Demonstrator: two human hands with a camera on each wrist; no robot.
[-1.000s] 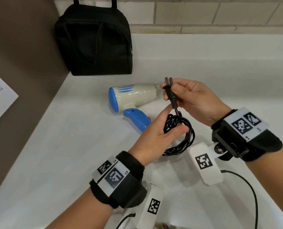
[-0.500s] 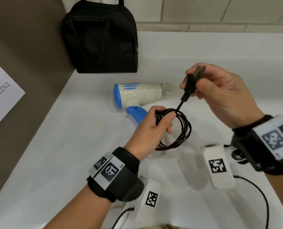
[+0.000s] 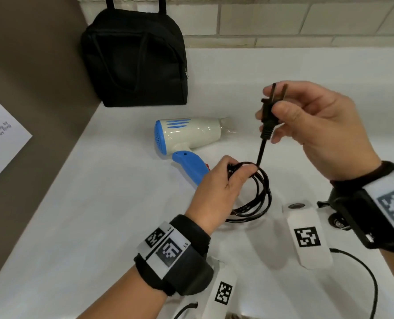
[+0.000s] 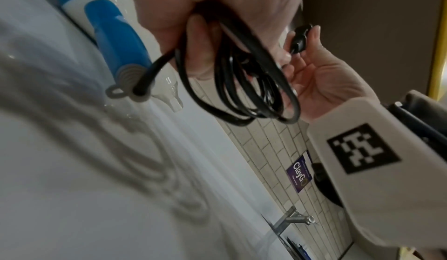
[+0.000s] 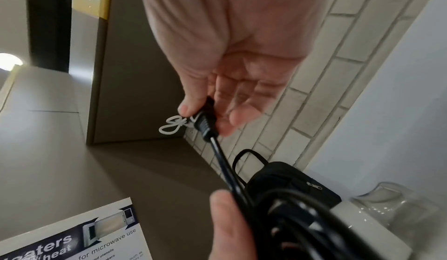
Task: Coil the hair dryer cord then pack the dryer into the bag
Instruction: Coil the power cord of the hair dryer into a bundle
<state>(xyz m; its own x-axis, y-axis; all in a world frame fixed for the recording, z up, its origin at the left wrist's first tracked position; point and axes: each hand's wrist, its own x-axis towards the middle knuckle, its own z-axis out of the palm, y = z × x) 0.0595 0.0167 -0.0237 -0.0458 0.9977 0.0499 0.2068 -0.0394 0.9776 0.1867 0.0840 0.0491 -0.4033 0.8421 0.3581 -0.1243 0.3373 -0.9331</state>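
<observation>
- Black, glossy loops of the hair dryer's power cord [image 3: 258, 194] hang bunched in the left hand [image 3: 216, 192], whose fingers and thumb curl round the top of the coil, above the white countertop [image 3: 99, 215].
- From the coil a short straight run of cord rises to the black two-prong plug [image 3: 268, 116], pinched between the thumb and fingers of the right hand [image 3: 318, 130]; the prongs point up and away.
- In the left wrist view the cord leaves the coil [image 4: 241, 77] and enters the grey strain relief at the end of the dryer's blue handle [image 4: 116, 40].
- The cream-and-blue plastic hair dryer [image 3: 186, 137] lies on its side on the countertop, just beyond the left hand, its blue grille end to the left and its handle pointing toward the near side.
- The black fabric bag [image 3: 136, 58] with two carry handles stands upright at the far left, against the tiled wall, apart from the dryer; whether its zip is closed cannot be told.
- A white printed notice [image 3: 0, 134] is fixed to the brown side panel on the left.
</observation>
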